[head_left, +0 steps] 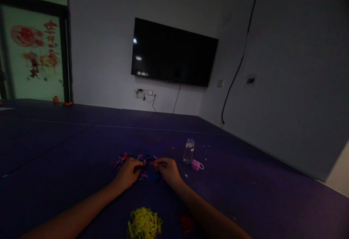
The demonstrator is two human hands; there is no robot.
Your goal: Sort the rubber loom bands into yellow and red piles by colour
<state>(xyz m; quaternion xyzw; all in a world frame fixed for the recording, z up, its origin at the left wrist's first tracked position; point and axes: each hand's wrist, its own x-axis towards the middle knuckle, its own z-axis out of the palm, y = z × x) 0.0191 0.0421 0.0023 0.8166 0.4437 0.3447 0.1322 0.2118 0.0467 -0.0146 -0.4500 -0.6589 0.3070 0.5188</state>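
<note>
A loose pile of mixed-colour rubber bands (124, 156), pink, blue and dark, lies on the purple surface. My left hand (127, 173) rests on its near left side, fingers curled round some dark bands; exactly which ones is hard to see. From the right, my right hand (168, 170) pinches a small reddish-pink band at the pile's edge. Closer to me sits a heap of yellow rubber bands (145, 223). Beside my right forearm is a dim red heap (187, 223), its details lost in shadow.
A clear bottle (188, 151) stands right of the pile, with a pink looped cap (195, 165) next to it. White scraps (185, 175) are scattered nearby. Small orange objects (56, 99) sit at the far left edge. A television (174, 53) hangs on the wall; a black cable (240, 62) dangles at right.
</note>
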